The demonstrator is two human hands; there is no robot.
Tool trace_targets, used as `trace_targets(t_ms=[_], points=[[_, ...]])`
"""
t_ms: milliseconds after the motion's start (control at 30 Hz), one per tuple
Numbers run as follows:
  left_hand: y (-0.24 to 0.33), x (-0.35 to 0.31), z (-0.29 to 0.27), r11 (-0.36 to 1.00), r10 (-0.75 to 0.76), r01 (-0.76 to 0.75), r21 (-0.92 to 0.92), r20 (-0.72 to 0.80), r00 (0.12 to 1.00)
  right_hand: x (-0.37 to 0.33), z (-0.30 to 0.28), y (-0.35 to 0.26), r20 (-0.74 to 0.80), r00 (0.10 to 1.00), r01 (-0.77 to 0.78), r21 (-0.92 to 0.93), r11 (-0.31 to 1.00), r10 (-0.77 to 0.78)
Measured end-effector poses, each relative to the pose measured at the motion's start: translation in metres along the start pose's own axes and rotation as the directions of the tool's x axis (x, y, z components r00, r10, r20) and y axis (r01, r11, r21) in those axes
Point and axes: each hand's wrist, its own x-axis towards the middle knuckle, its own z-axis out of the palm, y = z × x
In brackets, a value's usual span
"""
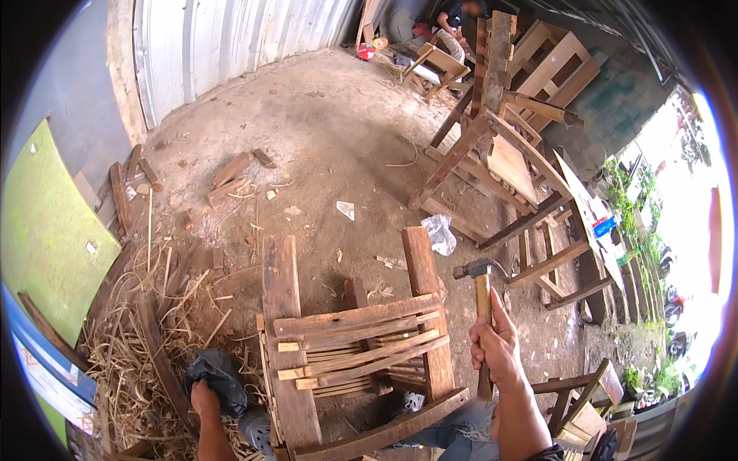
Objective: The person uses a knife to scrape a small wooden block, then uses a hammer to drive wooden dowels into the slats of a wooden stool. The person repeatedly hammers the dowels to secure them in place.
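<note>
1. At the lower edge, wearing torn jeans (pixel 480 419) and a grey shoe (pixel 257 430), partly hidden by the frame.
2. Directly ahead, between both hands: a wooden frame (pixel 357 316) with two thick posts (pixel 430 307) and a curved rail (pixel 384 430) at the near end.
3. Crossing from post to post: several slats (pixel 369 361) with pale cut ends, roughly parallel and slightly bowed.
4. Gripping a hammer (pixel 483 300) in the right hand (pixel 496 346), just right of the frame, with fingers closed round the handle and head uppermost.
5. Touching a black bag (pixel 219 376) with the left hand (pixel 204 396), left of the frame; fingers mostly hidden, so impossible to tell whether closed on it.
6. Around and beyond the bag, heaped on the ground: curled shavings (pixel 123 338).
7. At lower right, partly cut off: a small chair (pixel 584 399).
8. Past the frame, lying on the dirt floor (pixel 307 177): a clear bag (pixel 440 234) and wood scraps (pixel 231 169).
9. Leaning at left: a green panel (pixel 58 230).
10. Farther right: stacked chair frames (pixel 465 150), near a white board (pixel 573 192).
11. At the back: a corrugated wall (pixel 231 46), a cabinet (pixel 553 65) and a seated person (pixel 450 34) near a low chair (pixel 440 61).
</note>
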Motion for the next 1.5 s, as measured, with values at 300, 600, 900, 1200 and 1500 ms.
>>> trace_targets(t_ms=[300,600,900,1200,1500], points=[[0.000,0.005,-0.004,0.999,-0.017,0.012,0.049,0.106,0.994,-0.003,-0.006,0.009,0.020,0.999,-0.046,0.001,0.999,0.046],[0.004,0.005,-0.011,0.998,-0.023,0.017,0.058,0.112,0.993,-0.001,-0.012,0.011,0.025,0.999,-0.045,0.010,0.999,0.044],[-0.005,0.010,-0.009,0.992,0.056,-0.068,0.110,0.105,0.993,0.003,0.002,0.010,0.030,0.996,-0.088,-0.037,0.995,0.089],[-0.004,0.011,-0.016,0.975,0.084,-0.114,0.193,0.156,0.984,0.000,0.012,0.015,-0.045,0.998,-0.056,-0.054,0.997,0.054],[0.004,-0.006,-0.040,0.998,0.042,-0.050,0.030,0.238,0.970,-0.006,0.008,0.011,-0.025,0.999,-0.029,-0.008,1.000,0.028]])
